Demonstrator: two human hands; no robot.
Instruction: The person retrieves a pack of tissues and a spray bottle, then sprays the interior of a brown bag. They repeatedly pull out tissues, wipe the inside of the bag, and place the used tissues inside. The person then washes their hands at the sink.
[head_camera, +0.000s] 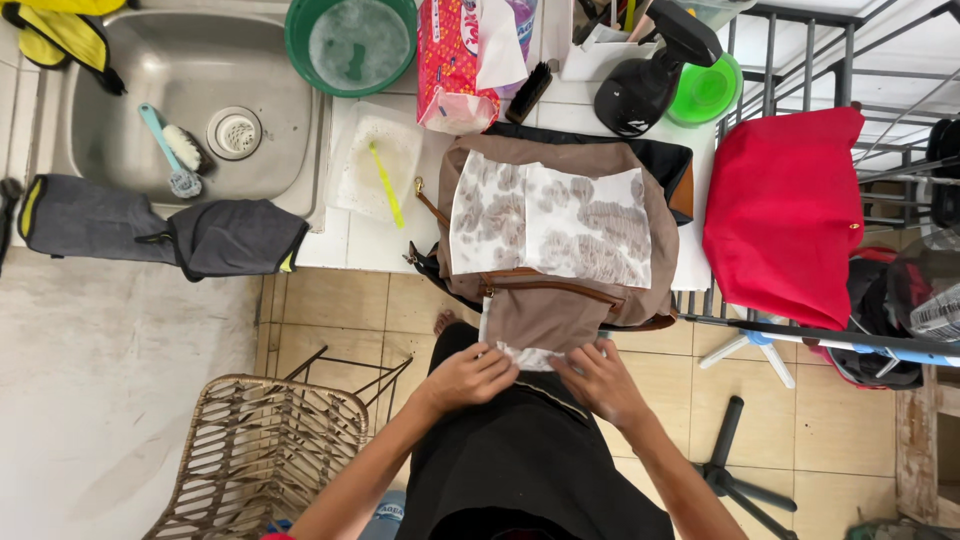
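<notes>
Head view, looking straight down.

Left hand (470, 377) and right hand (600, 380) both at lower edge of brown bag (560, 300), fingers curled and pinching a small damp white tissue (527, 356) between them; both grips closed on that tissue, pressing it against the bag's bottom flap. Hands just beside each other, nearly touching.

Brown bag lying flat, half on the white tiled tabletop (360, 240), lower half hanging off the edge over the person's black-clad lap. Zip line running across bag front. Large stained white paper sheet (550, 220) spread over bag's upper panel, blotchy brown-grey marks all over.

Around it:
- Steel sink (110, 150) upper left, with teal-handled brush (165, 150) inside near the drain.
- Grey cloth (160, 235) draped over sink front edge.
- Green basin (350, 45) of sudsy water at the tabletop's far edge.
- Shallow white tray (375, 165) with yellow-green toothbrush (387, 185), just left of bag.
- Red-pink detergent pouch (450, 65) above bag.
- Black spray bottle (650, 75) with small green bowl (705, 92) beside it, upper right.
- Red bag (785, 215) draped on metal rack, right of brown bag, apart from it.
- Wicker chair (260, 450) on tiled floor, lower left.
</notes>
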